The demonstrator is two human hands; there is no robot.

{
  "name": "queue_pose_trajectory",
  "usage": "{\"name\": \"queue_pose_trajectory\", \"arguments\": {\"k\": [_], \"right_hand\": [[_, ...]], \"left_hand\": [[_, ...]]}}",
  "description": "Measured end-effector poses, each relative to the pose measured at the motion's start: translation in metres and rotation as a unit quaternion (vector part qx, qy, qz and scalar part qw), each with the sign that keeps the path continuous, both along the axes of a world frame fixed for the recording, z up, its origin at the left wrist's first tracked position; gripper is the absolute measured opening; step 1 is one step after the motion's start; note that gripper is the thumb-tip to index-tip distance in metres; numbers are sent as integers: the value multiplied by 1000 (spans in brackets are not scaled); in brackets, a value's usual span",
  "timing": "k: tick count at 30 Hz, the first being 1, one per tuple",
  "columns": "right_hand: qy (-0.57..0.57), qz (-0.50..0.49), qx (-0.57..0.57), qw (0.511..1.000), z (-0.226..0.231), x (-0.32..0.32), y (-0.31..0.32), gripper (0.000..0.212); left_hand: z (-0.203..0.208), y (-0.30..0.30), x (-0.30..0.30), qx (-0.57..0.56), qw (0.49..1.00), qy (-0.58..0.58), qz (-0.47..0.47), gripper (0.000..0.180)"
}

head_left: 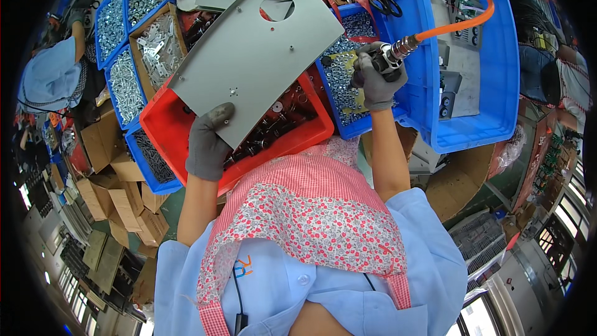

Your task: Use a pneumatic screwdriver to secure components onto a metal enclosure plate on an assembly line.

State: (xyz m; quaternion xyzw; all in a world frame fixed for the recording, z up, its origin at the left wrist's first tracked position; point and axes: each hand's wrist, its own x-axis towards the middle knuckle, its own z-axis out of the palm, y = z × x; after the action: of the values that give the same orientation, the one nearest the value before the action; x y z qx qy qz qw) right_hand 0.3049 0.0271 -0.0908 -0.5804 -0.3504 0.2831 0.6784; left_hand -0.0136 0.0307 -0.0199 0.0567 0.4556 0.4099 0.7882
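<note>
While our left hand [208,143] pinched the grey metal plate [255,56] over the red bin [163,130], our right hand [376,78] gripped the air screwdriver [388,59] tight, no screw visibly driven.

Bright, even daylight from windows at the lower edges; sharp centre, strong fisheye bending and dark vignette at rim.

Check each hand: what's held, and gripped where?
Left hand holds the grey panel by its lower corner. Right hand grips the air tool round its body, near the orange hose.
</note>
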Motion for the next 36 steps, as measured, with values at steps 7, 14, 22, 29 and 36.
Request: {"name": "queue_pose_trajectory", "arguments": {"k": [7,14,22,29,36], "right_hand": [[28,-11,3,1000,-2,0,-2,23],[46,-17,-22,999,-18,-4,-7,28],[-50,12,-8,999,-15,-14,-12,22],[-79,14,-6,997,-12,-26,-12,23],[179,41,125,975,98,-23,-29,19]], "left_hand": [[19,1,16,5,997,71,-36,7],[16,0,15,9,998,65,-23,20],[16,2,18,-18,995,76,-54,27],[19,-2,21,29,996,75,-43,35],[13,-16,17,55,991,107,-57,35]]}}
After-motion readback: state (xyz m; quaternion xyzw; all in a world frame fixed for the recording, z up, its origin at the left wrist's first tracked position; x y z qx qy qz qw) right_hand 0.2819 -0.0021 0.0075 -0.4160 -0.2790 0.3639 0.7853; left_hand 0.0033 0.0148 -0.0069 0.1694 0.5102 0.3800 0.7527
